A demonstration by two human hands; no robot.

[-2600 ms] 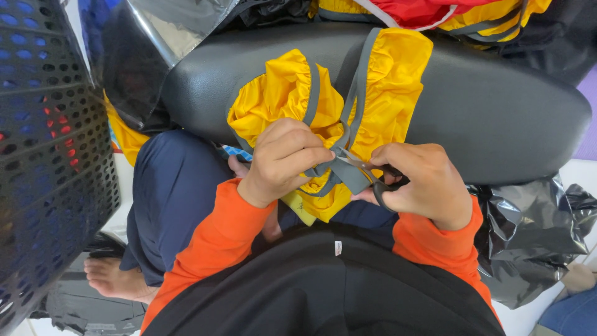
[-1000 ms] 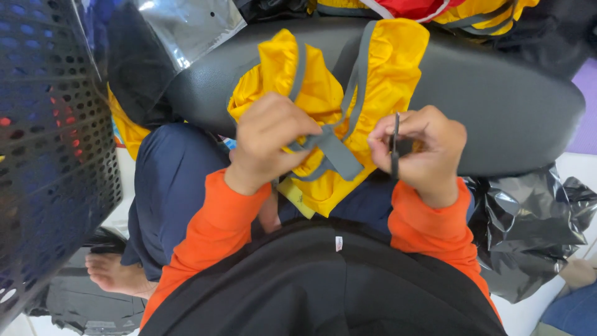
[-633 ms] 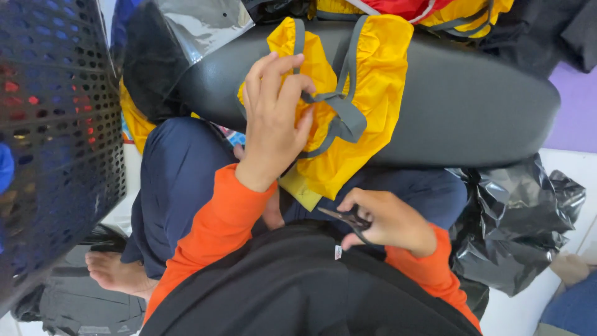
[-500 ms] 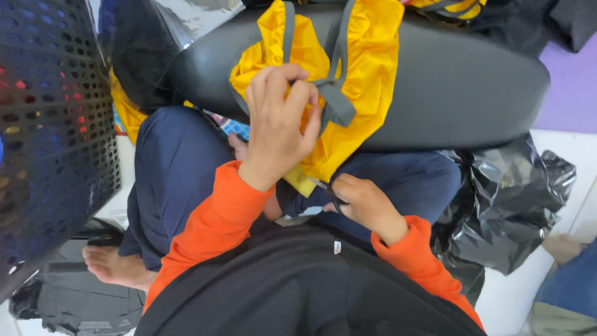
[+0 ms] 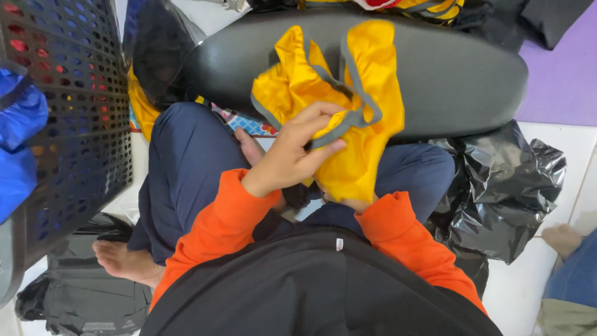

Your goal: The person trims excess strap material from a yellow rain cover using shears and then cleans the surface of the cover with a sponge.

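left hand (image 5: 292,155): fingers pinching the yellow garment (image 5: 336,106) at its grey trim, frame centre
right hand (image 5: 348,202): mostly hidden under garment, grip unclear
garment: draped over black cushion (image 5: 460,74), upper centre

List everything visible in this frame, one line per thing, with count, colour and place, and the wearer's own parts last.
yellow fabric piece: one, yellow with grey trim, on the black cushion and lap
black cushion: one, black, across the top
perforated crate: one, black, far left
blue bag: one, blue, left edge
black plastic bag: one, crumpled, right of the lap
purple mat: one, top right
grey bag: one, bottom left floor
another person's foot: one, right edge
left hand: grip on the yellow fabric's grey trim
right hand: mostly hidden under the fabric
bare foot: one, lower left
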